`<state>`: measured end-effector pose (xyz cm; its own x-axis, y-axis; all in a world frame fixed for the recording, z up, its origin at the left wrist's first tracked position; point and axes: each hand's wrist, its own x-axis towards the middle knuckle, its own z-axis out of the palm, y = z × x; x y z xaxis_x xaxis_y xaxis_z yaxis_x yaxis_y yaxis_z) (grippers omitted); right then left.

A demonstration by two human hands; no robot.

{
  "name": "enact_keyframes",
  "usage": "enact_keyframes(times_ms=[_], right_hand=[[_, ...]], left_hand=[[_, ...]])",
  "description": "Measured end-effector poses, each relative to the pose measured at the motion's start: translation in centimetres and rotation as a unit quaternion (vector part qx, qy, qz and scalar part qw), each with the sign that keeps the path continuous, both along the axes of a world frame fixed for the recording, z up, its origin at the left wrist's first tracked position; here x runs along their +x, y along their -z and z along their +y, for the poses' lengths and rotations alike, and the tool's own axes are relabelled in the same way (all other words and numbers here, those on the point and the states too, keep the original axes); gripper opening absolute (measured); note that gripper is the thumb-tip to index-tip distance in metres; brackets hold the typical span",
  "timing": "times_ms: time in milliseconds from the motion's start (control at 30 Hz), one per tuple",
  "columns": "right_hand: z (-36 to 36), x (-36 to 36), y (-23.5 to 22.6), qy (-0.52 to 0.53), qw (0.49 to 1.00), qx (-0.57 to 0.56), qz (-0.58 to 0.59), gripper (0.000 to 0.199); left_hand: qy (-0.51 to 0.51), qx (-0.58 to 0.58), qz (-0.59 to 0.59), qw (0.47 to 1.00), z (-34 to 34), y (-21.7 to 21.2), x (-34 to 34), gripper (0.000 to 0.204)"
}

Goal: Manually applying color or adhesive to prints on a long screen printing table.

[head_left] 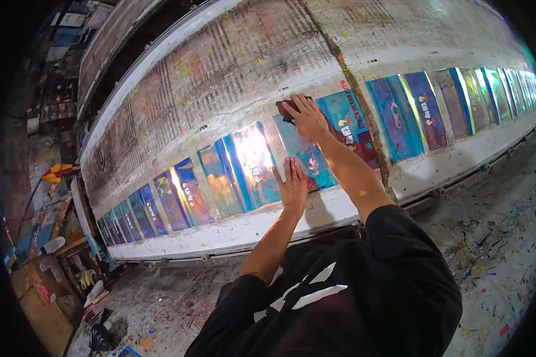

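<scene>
A shiny teal sheet with printed figures [292,141] lies on the long pale table, and both my hands rest on it. My left hand [293,190] is flat near the sheet's near edge, fingers stretched forward. Farther up, my right hand [309,121] is spread at the far edge, over a dark brown piece [285,110] that looks like cloth; how far it extends beneath the palm is hidden. Touching on the right is another teal printed sheet [346,125]. To the left lies a glossy sheet with a bright glare [256,152].
Several more shiny printed sheets [393,116] run in a row along the table [268,41], both ways. A dark seam [339,50] crosses the tabletop. Paint-flecked floor [488,238] borders its near side. Cluttered wooden shelving [50,279] stands at the left.
</scene>
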<state>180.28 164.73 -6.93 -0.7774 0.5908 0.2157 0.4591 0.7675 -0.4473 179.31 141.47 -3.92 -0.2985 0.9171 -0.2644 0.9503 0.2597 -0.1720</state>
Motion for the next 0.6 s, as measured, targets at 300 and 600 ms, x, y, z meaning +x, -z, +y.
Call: enact_keyframes(times_ms=[300,600], right_hand=[[-16.1,15.6,-2.6,0.002,0.99,-0.002,-0.142,0.07],[-11.2,29.0,-7.2,-0.083,0.864,-0.449,-0.212,0.045]], left_hand=[[0.016,-0.022,0.021,0.999,-0.2,0.3,-0.1,0.06],[-0.068,-0.023,-0.026,0.997,5.1,-1.7,5.0,0.056]])
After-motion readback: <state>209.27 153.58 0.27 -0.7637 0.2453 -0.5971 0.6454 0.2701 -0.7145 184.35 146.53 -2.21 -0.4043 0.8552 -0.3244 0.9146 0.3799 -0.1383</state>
